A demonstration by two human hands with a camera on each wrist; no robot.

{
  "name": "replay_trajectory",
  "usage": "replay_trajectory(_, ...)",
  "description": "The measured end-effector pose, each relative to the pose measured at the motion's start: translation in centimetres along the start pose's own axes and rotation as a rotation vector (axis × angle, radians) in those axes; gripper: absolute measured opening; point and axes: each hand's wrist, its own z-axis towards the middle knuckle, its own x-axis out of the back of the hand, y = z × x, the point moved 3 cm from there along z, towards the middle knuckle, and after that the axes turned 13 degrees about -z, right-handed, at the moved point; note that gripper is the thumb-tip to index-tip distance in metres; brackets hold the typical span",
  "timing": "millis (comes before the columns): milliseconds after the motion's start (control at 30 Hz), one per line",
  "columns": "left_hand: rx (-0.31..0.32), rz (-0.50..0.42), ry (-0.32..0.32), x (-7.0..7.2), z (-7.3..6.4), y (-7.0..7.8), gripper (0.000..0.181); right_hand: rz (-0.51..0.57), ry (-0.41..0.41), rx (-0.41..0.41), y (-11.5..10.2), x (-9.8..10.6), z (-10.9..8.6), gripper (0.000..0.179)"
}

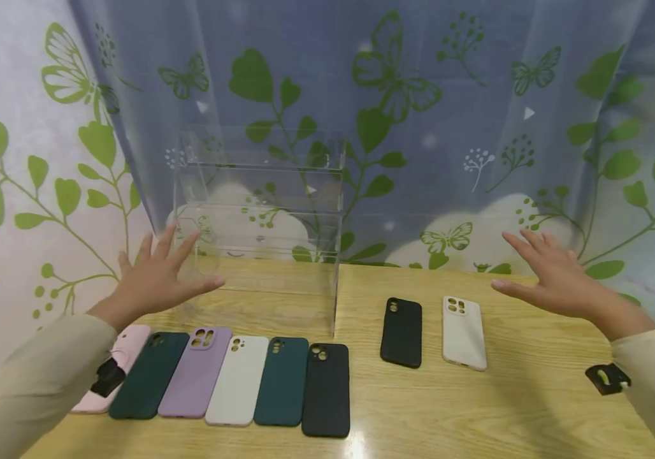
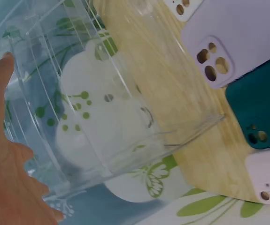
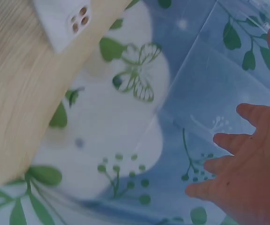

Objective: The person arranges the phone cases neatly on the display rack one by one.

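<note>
My left hand (image 1: 158,274) is spread in the air in front of the left side of a clear tiered acrylic stand (image 1: 276,277), holding nothing. Fingers apart, my right hand (image 1: 554,277) hovers over the right part of the table, also holding nothing. Nearest to it lies a white phone case (image 1: 464,335), with a black phone case (image 1: 401,335) to that one's left. Below the stand runs a row of phone cases: pink (image 1: 132,341), dark green (image 1: 150,376), purple (image 1: 197,379), white (image 1: 237,382), teal (image 1: 281,382) and black (image 1: 326,392). My left forearm partly covers the pink one.
A wooden table (image 1: 408,408) bears everything. Behind it hangs a blue and white curtain (image 1: 448,140) printed with leaves and butterflies. The stand's see-through shelves rise near the table's back edge. Dark bands sit on both wrists.
</note>
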Motion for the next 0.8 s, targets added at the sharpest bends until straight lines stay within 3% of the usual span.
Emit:
replay_trajectory(200, 0.036, -0.019, -0.001, -0.6, -1.2, -2.3, 0.106, 0.145, -0.047, 0.044, -2.6, -0.8, 2.1, 0.089)
replay_trajectory(567, 0.097, -0.043, 0.027, -2.4, -4.2, -7.9, 0.106, 0.258, -0.048, 0.132, -8.7, -3.9, 6.5, 0.078)
replay_trajectory(800, 0.137, -0.145, 0.016, -4.1, -5.9, -11.4, 0.107, 0.432, -0.151, 0.235, -12.6, -6.4, 8.7, 0.071)
